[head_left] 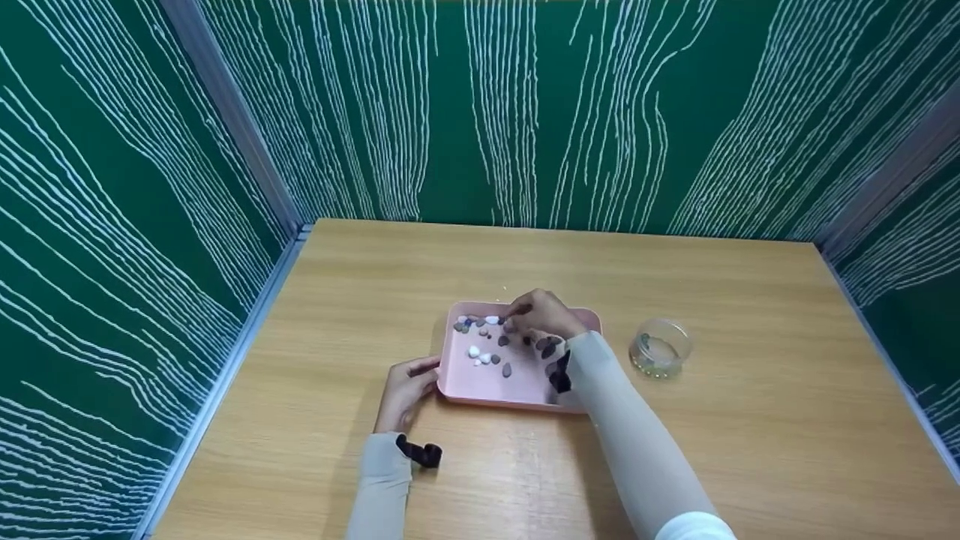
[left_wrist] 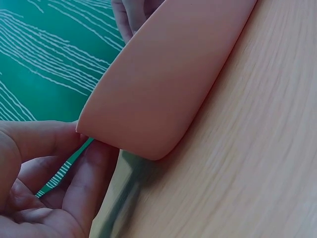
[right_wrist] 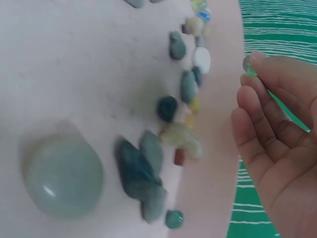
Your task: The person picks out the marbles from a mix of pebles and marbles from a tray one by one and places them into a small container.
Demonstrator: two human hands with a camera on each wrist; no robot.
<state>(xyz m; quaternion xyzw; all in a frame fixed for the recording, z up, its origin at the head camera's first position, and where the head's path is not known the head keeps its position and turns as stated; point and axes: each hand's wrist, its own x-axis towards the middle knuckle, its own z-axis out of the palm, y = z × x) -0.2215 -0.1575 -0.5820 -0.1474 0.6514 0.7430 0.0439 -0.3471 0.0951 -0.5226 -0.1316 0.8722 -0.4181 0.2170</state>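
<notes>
Head view: pink tray (head_left: 480, 386) was gripped at near corner by left hand (head_left: 405, 390); small green bead (right_wrist: 247, 66) was pinched at fingertips of right hand (head_left: 541, 313), pebbles (right_wrist: 148, 173) just beyond fingertips.

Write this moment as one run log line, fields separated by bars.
left hand: holds pink tray edge | right hand: pinches small green bead over tray stones | glass jar: beside tray

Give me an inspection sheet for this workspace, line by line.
Surface: wooden table, light grain.
Job's things: pink tray holding scattered small stones.
Clutter: clear round container right of the tray, apart from it.
Hands: left hand holds the tray's left edge; right hand over the stones, small green bead at its fingertips.
Cables: nothing seen.
Surroundings: green walls with white wavy lines on three sides.
</notes>
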